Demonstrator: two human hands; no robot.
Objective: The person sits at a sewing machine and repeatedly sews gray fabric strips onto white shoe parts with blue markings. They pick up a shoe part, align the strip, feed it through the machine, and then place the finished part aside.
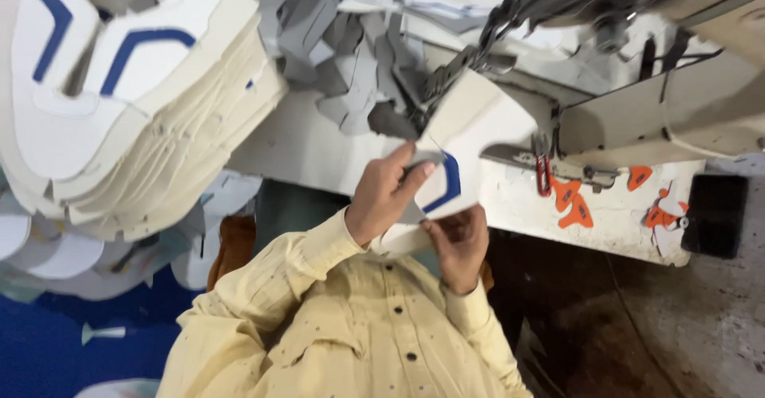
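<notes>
- The left hand (386,195) reaches up from a pale yellow sleeve. Its grip is closed, thumb and fingertips pinching the near edge of a white cut piece (478,119) just beside that piece's curved blue stripe (451,184).
- The right hand (460,243) sits lower and a little to the right, close to the chest. Its grip is curled shut on the piece's bottom corner from underneath. How much material the fingers cover I cannot tell.
- The white cut piece lies up and to the right of both hands. Its long axis slants away from them toward the head of the sewing machine (637,103), and its far end is under the dark metal parts there.
- The left hand is the nearer one to the machine; the right hand holds the tail end.
- The bench (311,155) carries a tall stack of white pieces (135,135) with blue stripes well to the left, and a heap of grey offcuts (343,55) behind.
- Orange tags (575,204) are on the bench's front face, right of the hands.
</notes>
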